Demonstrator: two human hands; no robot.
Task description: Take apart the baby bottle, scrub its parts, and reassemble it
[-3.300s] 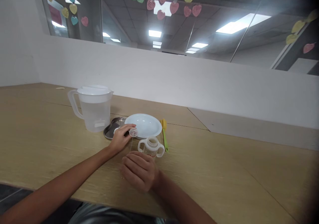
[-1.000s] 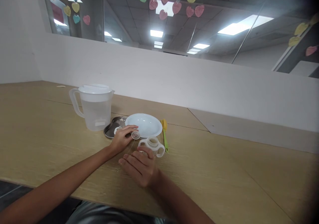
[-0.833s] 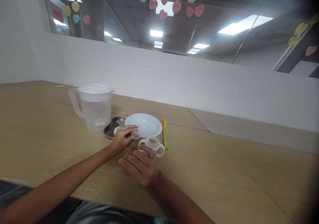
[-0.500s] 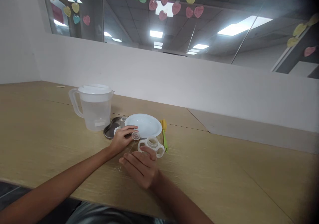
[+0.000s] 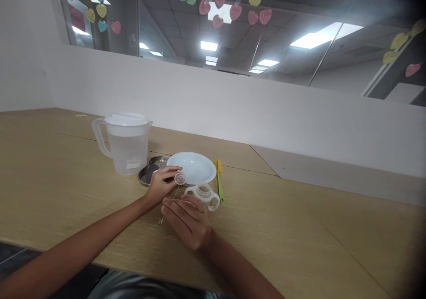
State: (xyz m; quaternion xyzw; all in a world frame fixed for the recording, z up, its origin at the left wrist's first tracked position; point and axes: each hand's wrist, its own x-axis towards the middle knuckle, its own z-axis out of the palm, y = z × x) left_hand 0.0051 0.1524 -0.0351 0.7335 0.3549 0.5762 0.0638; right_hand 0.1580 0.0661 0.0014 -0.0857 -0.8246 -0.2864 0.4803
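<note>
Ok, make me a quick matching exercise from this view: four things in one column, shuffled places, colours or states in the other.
1. clear disc
2. two-handled bottle
3. jug
4. brush

A. yellow head, green handle
B. lid on top
C. held in the left hand
D. mouth uncovered

Pairs: 1-C; 2-D; 3-B; 4-A

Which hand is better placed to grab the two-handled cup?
Probably the right hand: it overlaps the cup in view, though its grip is hidden. The left hand holds a clear disc.
</note>
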